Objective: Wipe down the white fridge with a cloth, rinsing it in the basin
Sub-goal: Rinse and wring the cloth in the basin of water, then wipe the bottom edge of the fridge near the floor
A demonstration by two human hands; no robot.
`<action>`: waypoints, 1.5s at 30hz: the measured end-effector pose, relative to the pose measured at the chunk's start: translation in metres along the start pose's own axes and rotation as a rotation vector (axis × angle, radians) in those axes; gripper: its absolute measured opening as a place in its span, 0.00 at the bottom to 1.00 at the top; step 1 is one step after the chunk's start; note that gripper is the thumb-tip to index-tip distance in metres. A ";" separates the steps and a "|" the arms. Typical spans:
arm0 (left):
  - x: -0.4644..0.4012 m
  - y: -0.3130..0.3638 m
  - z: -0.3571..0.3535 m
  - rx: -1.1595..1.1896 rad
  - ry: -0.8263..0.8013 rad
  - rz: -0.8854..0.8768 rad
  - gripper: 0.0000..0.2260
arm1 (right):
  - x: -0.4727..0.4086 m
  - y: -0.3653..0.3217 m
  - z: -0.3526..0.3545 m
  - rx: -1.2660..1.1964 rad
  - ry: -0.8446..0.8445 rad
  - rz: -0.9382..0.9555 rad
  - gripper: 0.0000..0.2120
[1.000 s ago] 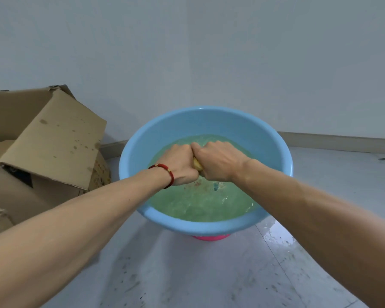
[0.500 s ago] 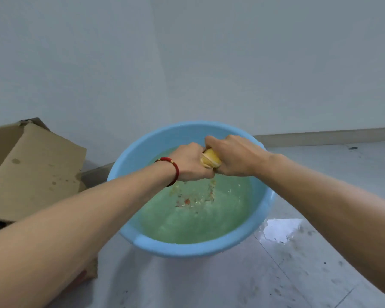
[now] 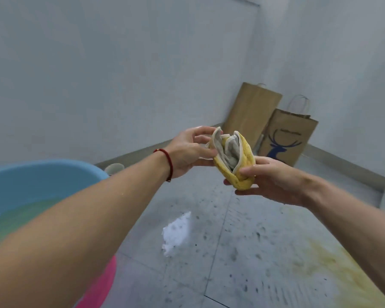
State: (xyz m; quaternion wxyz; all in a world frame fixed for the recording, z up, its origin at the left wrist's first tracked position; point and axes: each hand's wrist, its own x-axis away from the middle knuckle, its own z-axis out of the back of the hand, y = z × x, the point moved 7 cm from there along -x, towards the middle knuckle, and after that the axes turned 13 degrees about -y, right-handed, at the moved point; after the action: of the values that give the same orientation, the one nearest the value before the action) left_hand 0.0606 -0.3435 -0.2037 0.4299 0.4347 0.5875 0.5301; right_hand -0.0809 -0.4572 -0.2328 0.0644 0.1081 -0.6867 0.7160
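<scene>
Holding greenish water, blue basin (image 3: pixel 31 174) sits left; both hands' fingers (image 3: pixel 246 172) clamp cloth (image 3: pixel 233 158).

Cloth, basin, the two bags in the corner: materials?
Cloth: looks like soft textile, nubbly yellow face, grey inner side, folding limply between both hands.
Basin: probably moulded plastic, smooth light blue with a rolled rim.
Bags: brown kraft-type paper, matte, creased, thin handles; one has a dark deer print.
</scene>
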 end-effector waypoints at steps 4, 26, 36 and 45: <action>-0.054 -0.001 -0.094 -0.050 -0.197 0.025 0.22 | 0.086 0.016 0.039 -0.071 0.278 0.042 0.30; -0.103 0.030 -0.283 -0.355 0.174 0.066 0.06 | 0.265 0.028 0.169 0.073 0.418 0.310 0.28; -0.148 0.092 -0.384 -0.836 0.029 -0.015 0.02 | 0.321 0.046 0.194 0.049 0.388 0.265 0.26; -0.138 0.080 -0.389 -0.619 -0.082 -0.115 0.14 | 0.356 0.031 0.213 0.228 0.628 0.472 0.13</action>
State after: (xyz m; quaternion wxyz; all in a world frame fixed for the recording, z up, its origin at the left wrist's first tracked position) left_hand -0.2756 -0.5692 -0.0912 0.5944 0.2700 0.4040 0.6407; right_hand -0.4187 -0.6914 -0.1690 0.0922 -0.2697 -0.5557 0.7810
